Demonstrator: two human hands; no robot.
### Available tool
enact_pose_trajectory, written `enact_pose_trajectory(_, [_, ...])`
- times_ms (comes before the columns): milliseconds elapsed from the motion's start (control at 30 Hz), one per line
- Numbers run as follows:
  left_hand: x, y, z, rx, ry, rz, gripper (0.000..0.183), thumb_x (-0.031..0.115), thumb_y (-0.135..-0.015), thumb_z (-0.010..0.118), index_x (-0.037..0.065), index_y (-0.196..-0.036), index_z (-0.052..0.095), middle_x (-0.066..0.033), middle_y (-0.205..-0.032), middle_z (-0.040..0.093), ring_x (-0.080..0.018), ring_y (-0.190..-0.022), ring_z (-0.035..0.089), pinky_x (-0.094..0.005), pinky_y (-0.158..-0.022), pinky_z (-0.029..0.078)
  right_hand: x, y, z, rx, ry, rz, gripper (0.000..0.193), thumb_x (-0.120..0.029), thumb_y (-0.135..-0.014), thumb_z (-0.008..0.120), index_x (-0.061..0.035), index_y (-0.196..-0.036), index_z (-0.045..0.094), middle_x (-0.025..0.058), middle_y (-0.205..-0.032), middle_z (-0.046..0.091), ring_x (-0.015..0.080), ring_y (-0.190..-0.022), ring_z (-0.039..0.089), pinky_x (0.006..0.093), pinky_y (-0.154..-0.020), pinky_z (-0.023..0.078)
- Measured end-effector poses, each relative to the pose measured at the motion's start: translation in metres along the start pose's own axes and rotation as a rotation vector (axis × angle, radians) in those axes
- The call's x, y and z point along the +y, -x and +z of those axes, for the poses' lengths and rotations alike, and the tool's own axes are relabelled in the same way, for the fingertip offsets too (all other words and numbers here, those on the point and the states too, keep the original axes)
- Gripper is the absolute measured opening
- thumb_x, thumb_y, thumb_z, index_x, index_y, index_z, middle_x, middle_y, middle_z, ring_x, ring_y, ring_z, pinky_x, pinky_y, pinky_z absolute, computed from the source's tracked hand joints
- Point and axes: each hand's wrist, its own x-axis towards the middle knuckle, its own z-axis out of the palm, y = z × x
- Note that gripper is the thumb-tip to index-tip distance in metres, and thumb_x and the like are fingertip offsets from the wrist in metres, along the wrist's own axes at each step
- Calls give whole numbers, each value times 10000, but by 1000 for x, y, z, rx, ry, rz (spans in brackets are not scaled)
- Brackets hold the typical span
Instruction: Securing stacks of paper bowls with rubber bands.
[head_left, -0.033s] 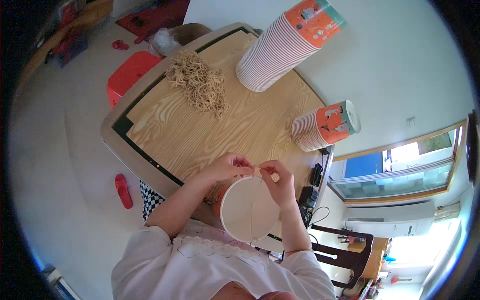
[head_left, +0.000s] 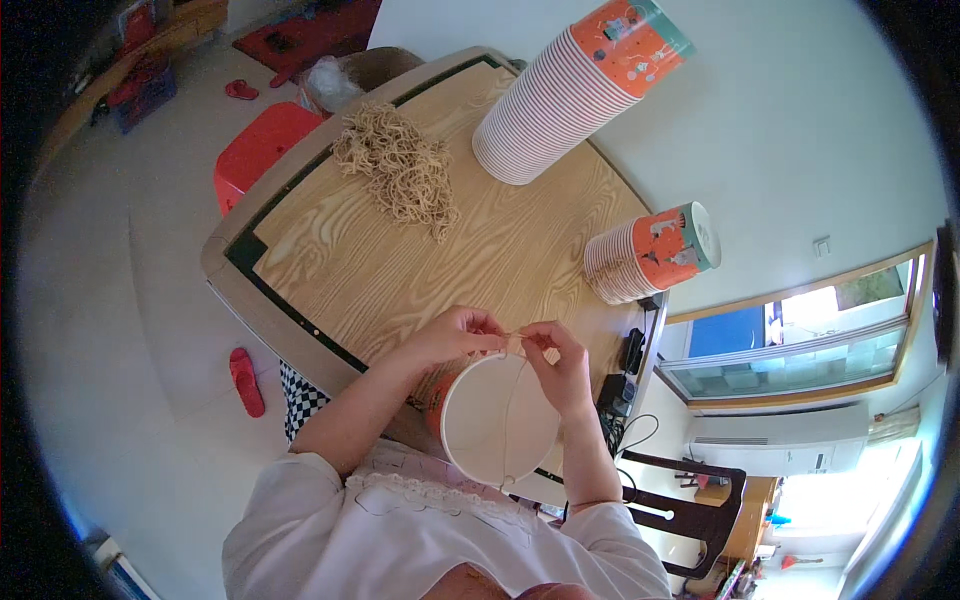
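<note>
From where I sit at the remote end, I see the left hand (head_left: 462,335) with thumb and forefinger pinched on a thin string (head_left: 506,415). The right hand (head_left: 556,368) pinches the same string just beside it, and the fingertips of both hands nearly meet; I can't tell whether there is a knot between them. This is right at the far rim of a paper bucket (head_left: 485,425), white inside and orange outside, its open mouth facing up toward my camera. The string runs across that mouth to the near rim. The bucket sits between the forearms, close to the person's white shirt (head_left: 420,530), at the near edge of the wooden table (head_left: 500,250); what holds it up I can't make out.

Farther out, a loose heap of tan cord (head_left: 398,165) lies on the far left of the tabletop. A tall stack of buckets (head_left: 560,105) leans to its right, and a shorter stack (head_left: 640,255) is nearer, by the right edge. Beyond the table I see a red stool (head_left: 262,145), a red slipper (head_left: 245,382) on the floor at left, and a dark chair (head_left: 690,510) at right.
</note>
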Motion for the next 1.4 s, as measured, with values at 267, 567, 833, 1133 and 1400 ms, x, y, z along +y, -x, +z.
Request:
enact_pose_trajectory(267, [-8, -1, 3, 73, 47, 34, 205, 153, -779, 679, 8, -909, 614, -29, -809, 616, -93, -746, 571, -235, -683, 463, 1, -1, 0, -33, 10, 79, 172, -36, -796, 637, -34, -967, 625, 74, -818, 620, 139, -710, 589, 263, -661, 478])
enact_pose_trajectory(567, [6, 5, 8, 85, -105, 84, 155, 135, -780, 661, 17, -873, 622, -23, -782, 611, -87, -734, 561, -239, -690, 459, 6, -4, -4, -84, 68, 31, 129, -58, -799, 643, -26, -923, 634, 82, -816, 626, 157, -697, 599, 271, -654, 484])
enact_pose_trajectory(833, [-2, 5, 4, 95, -114, 81, 145, 136, -782, 664, 21, -862, 627, -12, -767, 610, -81, -718, 556, -235, -674, 457, 2, -8, -5, -67, 56, 49, 96, -65, -809, 636, -22, -894, 644, 81, -822, 630, 157, -699, 605, 262, -630, 486])
enact_pose_trajectory(1133, [1, 5, -2, 40, -19, -17, 179, 163, -795, 670, 23, -902, 642, -11, -783, 623, -72, -712, 553, -227, -660, 454, 7, -7, 0, -80, 50, 68, 86, -54, -813, 623, -19, -889, 640, 86, -828, 629, 163, -709, 605, 263, -639, 485])
enact_pose_trajectory(1400, [4, 1, 4, 43, -90, 24, 191, 175, -810, 655, 18, -918, 645, -28, -801, 634, -94, -737, 573, -238, -676, 461, 2, -7, 0, -91, 36, 36, 82, -40, -818, 608, -13, -892, 630, 93, -829, 626, 170, -711, 604, 270, -643, 483])
